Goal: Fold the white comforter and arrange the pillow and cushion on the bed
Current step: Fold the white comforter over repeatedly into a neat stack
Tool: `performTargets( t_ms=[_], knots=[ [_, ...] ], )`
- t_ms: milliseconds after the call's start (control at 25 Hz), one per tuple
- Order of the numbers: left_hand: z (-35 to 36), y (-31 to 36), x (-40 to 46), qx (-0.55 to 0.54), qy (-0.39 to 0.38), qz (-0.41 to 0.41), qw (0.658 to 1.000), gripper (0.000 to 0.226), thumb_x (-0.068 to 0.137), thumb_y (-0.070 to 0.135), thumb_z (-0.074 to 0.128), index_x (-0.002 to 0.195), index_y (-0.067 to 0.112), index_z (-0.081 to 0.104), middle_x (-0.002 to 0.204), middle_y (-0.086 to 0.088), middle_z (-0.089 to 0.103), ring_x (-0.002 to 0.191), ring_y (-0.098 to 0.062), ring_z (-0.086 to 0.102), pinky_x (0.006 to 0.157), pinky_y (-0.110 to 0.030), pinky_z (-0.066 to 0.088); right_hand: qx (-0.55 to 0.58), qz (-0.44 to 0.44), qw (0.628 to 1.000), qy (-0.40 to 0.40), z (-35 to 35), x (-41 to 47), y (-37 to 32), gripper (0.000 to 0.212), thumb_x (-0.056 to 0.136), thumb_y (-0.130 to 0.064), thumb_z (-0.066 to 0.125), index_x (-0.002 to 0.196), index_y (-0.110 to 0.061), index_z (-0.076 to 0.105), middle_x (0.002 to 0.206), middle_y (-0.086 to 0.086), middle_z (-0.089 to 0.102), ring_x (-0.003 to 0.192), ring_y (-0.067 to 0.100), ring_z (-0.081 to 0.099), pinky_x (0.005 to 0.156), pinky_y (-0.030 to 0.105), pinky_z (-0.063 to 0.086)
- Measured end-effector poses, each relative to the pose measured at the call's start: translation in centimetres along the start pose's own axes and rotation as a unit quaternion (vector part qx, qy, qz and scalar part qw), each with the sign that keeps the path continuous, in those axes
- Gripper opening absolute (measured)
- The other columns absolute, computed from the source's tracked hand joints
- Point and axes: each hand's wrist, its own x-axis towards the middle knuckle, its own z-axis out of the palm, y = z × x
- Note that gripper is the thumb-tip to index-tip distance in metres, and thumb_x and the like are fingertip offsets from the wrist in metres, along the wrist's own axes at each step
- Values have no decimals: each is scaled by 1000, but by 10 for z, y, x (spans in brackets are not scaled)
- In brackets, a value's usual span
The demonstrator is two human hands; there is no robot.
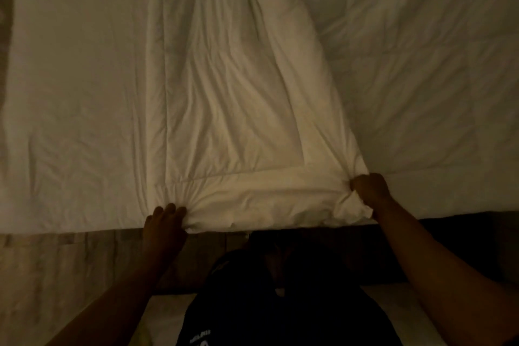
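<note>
At the far left a dim strip of wall or headboard (pixel 7 22) ran along the bed's left edge; the light was too low to tell which. Beside it the bed (pixel 70 78) lay smooth and bare, its sheet flat out to the near edge. Below that edge, wood-plank floor (pixel 56 261) showed.

The left hand (pixel 164 223) sat at the bed's near edge, fingers curled over the top of the white comforter (pixel 224 121) and closed on its near left corner, the cloth puckered around them. From there the comforter stretched as a long folded band away from the person toward the far edge, creased and rumpled, with a thick rolled ridge along its right side. Its near hem lay just along the bed's near edge, between the two hands.

Below the hem the person's dark clothing (pixel 280 303) filled the lower middle and hid the floor there.

The right hand (pixel 370 191) was clenched in a fist on the comforter's near right corner, bunched cloth spilling under the knuckles. To its right another spread of white bedding (pixel 435 64) covered the bed, in shadow.
</note>
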Motion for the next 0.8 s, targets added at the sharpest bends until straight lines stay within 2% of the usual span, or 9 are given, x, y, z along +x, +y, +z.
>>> performTargets(
  t_ms=[80, 200, 280, 400, 440, 520, 600, 720, 800],
  knots=[
    [-2, -4, -20, 11, 5, 31, 999, 59, 49, 17, 90, 105, 15, 71, 99, -10, 66, 78, -34, 61, 60, -42, 50, -17, 3, 1000, 4, -12, -13, 25, 22, 91, -3, 51, 72, 0, 61, 103, 27, 64, 61, 24, 49, 47, 24, 40],
    [9, 7, -39, 19, -40, 79, 996, 84, 28, 16, 93, 105, 19, 60, 95, -12, 67, 69, -34, 62, 52, -40, 52, -9, 46, 999, 15, -17, -17, 75, 24, 92, -5, 52, 101, 13, 65, 102, 26, 63, 82, 35, 58, 69, 29, 41],
    [26, 19, -38, 29, -68, 89, 993, 86, 26, 20, 91, 104, 22, 56, 92, -10, 67, 67, -33, 63, 50, -39, 50, -10, 70, 997, 14, -10, -5, 101, 28, 92, -7, 54, 108, 14, 63, 103, 26, 63, 86, 37, 60, 66, 26, 40],
    [46, 35, -18, 36, -126, 65, 989, 69, 51, 22, 85, 117, 18, 63, 107, -9, 65, 87, -35, 63, 66, -46, 50, 0, 97, 995, 9, 8, 26, 105, 19, 90, -5, 53, 94, 11, 63, 94, 21, 62, 65, 25, 50, 55, 24, 39],
    [53, 38, -10, 38, -136, 49, 989, 66, 64, 25, 79, 127, 18, 60, 120, -10, 61, 101, -35, 59, 77, -48, 49, 18, 111, 994, 5, 16, 34, 103, 22, 90, -6, 53, 103, 10, 62, 93, 19, 61, 69, 28, 52, 62, 27, 45],
    [67, 37, 4, 48, -160, 41, 985, 66, 81, 37, 66, 141, 21, 44, 141, -8, 44, 126, -33, 45, 97, -48, 41, 19, 107, 994, -2, 32, 52, 107, 42, 92, -14, 57, 128, 7, 53, 115, 22, 60, 99, 37, 58, 84, 35, 48],
    [80, 29, 8, 5, -162, 20, 987, 66, 84, 43, 64, 142, 21, 43, 147, -8, 37, 135, -32, 36, 103, -47, 37, -32, 83, 996, 31, 38, 57, 107, 54, 92, -24, 61, 136, 3, 46, 135, 25, 51, 118, 41, 53, 92, 38, 45],
    [77, 20, 1, -180, -33, -130, 974, 49, 83, 27, 71, 125, 5, 57, 132, -18, 50, 121, -40, 49, 95, -48, 42, -24, 85, 991, 99, 42, 51, 110, 59, 89, -24, 63, 136, 3, 39, 137, 27, 46, 120, 43, 51, 89, 38, 44],
    [69, 5, 1, -281, 44, -301, 910, 51, 86, 24, 71, 123, -5, 52, 127, -26, 51, 116, -43, 51, 97, -48, 41, -17, 64, 984, 168, 49, 37, 110, 60, 85, -22, 66, 134, 1, 40, 137, 27, 45, 120, 43, 49, 94, 43, 44]
  ],
)
